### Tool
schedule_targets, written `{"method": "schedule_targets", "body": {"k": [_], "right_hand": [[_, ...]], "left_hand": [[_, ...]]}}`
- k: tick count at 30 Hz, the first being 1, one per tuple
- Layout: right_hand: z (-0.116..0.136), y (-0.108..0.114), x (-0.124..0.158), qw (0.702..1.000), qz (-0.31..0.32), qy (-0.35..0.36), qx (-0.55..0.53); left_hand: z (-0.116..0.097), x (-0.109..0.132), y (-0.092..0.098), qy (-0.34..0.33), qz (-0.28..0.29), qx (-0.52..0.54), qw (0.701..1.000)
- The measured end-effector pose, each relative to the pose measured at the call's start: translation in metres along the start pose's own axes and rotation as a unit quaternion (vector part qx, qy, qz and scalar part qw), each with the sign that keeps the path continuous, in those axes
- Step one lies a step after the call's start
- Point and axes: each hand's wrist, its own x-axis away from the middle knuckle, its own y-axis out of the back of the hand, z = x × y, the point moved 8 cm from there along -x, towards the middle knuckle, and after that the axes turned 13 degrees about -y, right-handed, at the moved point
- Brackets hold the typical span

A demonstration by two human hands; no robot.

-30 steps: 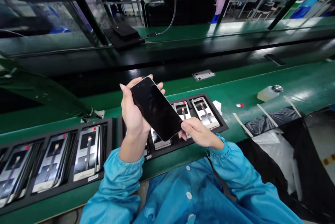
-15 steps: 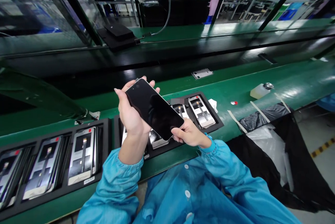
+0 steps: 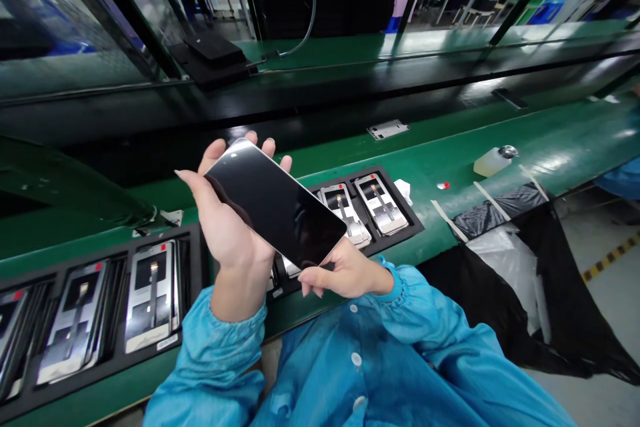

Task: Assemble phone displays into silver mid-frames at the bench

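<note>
A phone screen (image 3: pixel 280 207) with a glossy black face and a thin pale rim lies tilted across both hands, above the bench. Its upper left end rests in my left hand (image 3: pixel 227 234); the palm is under it, fingertips show past the far edge, and the thumb sticks out to the side. With my right hand (image 3: pixel 347 270) I grip the lower right corner, thumb along the near edge. Beneath is a black foam tray (image 3: pixel 414 219) of phone screens (image 3: pixel 383 204) with ribbon cables and red tabs, partly hidden by the held screen and my hands.
Another black foam tray (image 3: pixel 196 260) at left holds several stacked phone screens (image 3: pixel 153 294). On the green bench (image 3: pixel 430 167) stand a bottle (image 3: pixel 495 160) of yellowish liquid and a small red-and-white item (image 3: pixel 443 186). A metal plate (image 3: pixel 389 129) lies farther back. Black sheeting (image 3: pixel 565 280) hangs at right.
Both hands and the phone screen have shifted slightly left in view. The screen's face has tilted and now shows a brighter reflection. The camera view has shifted a little too.
</note>
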Motion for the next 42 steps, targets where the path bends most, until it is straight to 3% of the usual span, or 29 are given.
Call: {"method": "schedule_targets", "body": {"k": [6,9,15,18,22,28,36,42], "right_hand": [[-0.001,-0.006,0.006,0.999,0.019,-0.029,-0.038],[-0.003,-0.002,0.009,0.999,0.006,-0.018,-0.034],[-0.006,0.038,0.017,0.992,-0.12,-0.025,-0.036],[-0.007,0.045,0.019,0.988,-0.142,-0.048,-0.042],[-0.004,0.042,0.022,0.988,-0.134,-0.047,-0.057],[0.002,0.041,0.025,0.991,-0.121,-0.023,-0.056],[-0.007,0.047,0.025,0.985,-0.159,-0.052,-0.047],[-0.018,0.042,0.023,0.99,-0.104,-0.092,-0.017]], "left_hand": [[-0.002,0.017,-0.021,0.048,0.048,0.036,0.997],[-0.001,0.018,-0.021,0.051,0.046,0.05,0.996],[0.006,0.015,-0.008,0.064,0.008,0.025,0.998],[0.008,0.014,-0.008,0.076,0.012,0.009,0.997],[0.009,0.015,-0.009,0.092,-0.014,0.028,0.995],[0.007,0.015,-0.012,0.096,-0.008,0.034,0.995],[0.007,0.016,-0.014,0.097,-0.026,0.031,0.994],[0.007,0.015,-0.016,0.096,-0.031,0.012,0.995]]}}
